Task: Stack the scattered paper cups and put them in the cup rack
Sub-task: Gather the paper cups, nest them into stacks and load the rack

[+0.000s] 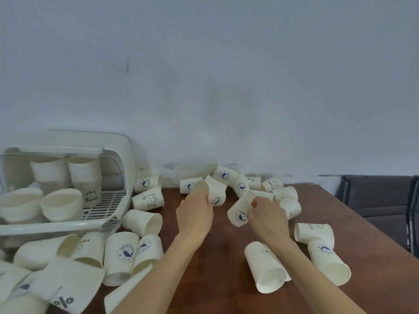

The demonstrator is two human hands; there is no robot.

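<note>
left hand grips a whale-print paper cup lying on its side near the worktop's far edge. right hand pinches the rim of a second whale-print cup. cup rack at the far-left corner holds stacked cups. loose cups scattered across the worktop.

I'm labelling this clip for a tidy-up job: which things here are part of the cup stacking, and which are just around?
Part of the job:
left hand, gripping a cup
right hand, gripping a whale-print cup
loose cups on the table
cup rack holding stacks

Just around:
dark sofa
wall
</note>
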